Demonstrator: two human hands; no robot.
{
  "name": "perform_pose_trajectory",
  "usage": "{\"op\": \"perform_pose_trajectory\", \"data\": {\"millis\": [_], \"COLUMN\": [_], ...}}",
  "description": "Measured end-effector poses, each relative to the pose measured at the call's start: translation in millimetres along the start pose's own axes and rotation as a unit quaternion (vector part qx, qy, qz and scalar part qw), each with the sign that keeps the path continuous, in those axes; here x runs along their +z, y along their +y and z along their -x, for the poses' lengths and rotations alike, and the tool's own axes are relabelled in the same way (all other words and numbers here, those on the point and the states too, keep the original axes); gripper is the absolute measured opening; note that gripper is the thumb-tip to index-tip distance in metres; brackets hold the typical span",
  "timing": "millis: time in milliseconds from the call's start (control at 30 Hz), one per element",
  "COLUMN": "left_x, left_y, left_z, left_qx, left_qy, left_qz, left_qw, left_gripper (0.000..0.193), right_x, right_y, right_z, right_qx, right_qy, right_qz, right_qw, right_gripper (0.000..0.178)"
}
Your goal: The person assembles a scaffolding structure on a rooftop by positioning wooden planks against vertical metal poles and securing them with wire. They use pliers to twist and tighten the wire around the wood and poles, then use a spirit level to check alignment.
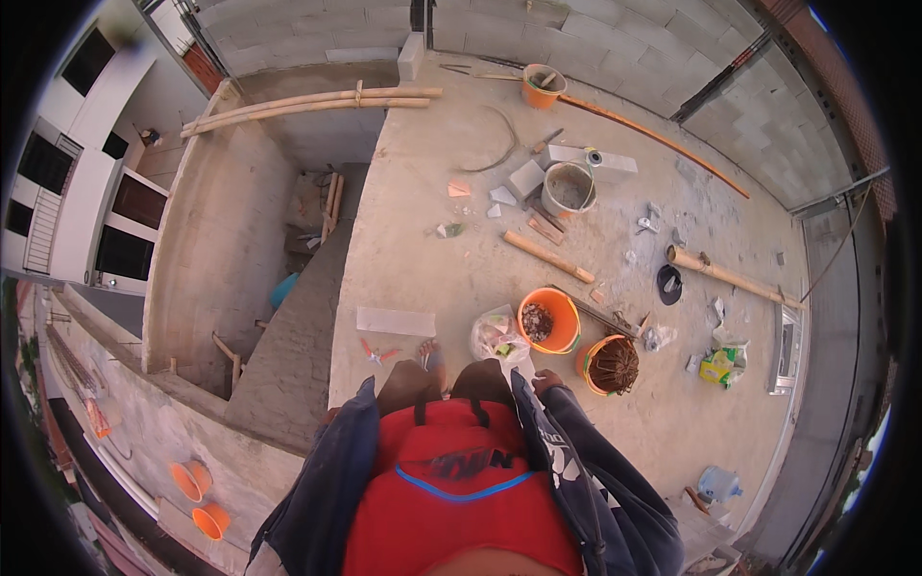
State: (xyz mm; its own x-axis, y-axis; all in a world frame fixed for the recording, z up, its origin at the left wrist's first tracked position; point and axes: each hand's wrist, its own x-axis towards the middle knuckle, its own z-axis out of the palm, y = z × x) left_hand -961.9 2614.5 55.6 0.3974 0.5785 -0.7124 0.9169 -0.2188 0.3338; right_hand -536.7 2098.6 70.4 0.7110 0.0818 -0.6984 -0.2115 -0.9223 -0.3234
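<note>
Right grip (549, 380) low, near orange bucket (584, 371)

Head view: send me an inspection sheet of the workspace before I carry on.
Surface: concrete floor, dusty and stained.
Job's things: orange bucket holding small rubble-like bits, beside a plastic bag; second orange bucket holding brown rods.
Clutter: pole, grey block, grey bucket, red-handled tool.
Right hand: near both orange buckets; grip unclear.
Left hand: mostly hidden by the sleeve; grip unclear.
Cables: one thin curved line on the floor; cable or hose, cannot tell.
Surroundings: block wall at the far side; sunken pit at left, poles across its far end.
</note>
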Motion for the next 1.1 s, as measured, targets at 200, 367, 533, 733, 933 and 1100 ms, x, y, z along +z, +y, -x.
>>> {"op": "perform_pose_trajectory", "data": {"millis": [200, 367, 533, 733, 933, 1100], "left_x": [-195, -219, -167, -167, -191, -210], "left_y": [260, 392, 455, 515, 640, 729], "left_z": [-123, -193, -289, -364, -461, -581], "left_qx": [0.029, 0.129, 0.081, 0.0, -0.039, -0.05], "left_qy": [0.172, 0.128, 0.047, -0.032, -0.042, -0.075], "left_qz": [0.34, 0.324, 0.235, 0.064, 0.104, 0.117], "left_qw": [0.924, 0.929, 0.967, 0.997, 0.993, 0.989], "left_gripper": [0.045, 0.043, 0.038, 0.041, 0.041, 0.042], "right_x": [-107, -142, -163, -294, -481, -528], "right_y": [-101, -185, -255, -389, -618, -760], "right_z": [-78, -170, -294, -483, -647, -742], "right_qx": [0.028, 0.048, 0.016, -0.033, -0.13, -0.186], "right_qy": [0.191, 0.061, -0.057, 0.009, 0.1, 0.073], "right_qz": [0.012, -0.012, 0.066, 0.027, 0.124, 0.152], "right_qw": [0.981, 0.997, 0.996, 0.999, 0.979, 0.968], "right_gripper": [0.031, 0.043, 0.043, 0.031, 0.022, 0.026]}}
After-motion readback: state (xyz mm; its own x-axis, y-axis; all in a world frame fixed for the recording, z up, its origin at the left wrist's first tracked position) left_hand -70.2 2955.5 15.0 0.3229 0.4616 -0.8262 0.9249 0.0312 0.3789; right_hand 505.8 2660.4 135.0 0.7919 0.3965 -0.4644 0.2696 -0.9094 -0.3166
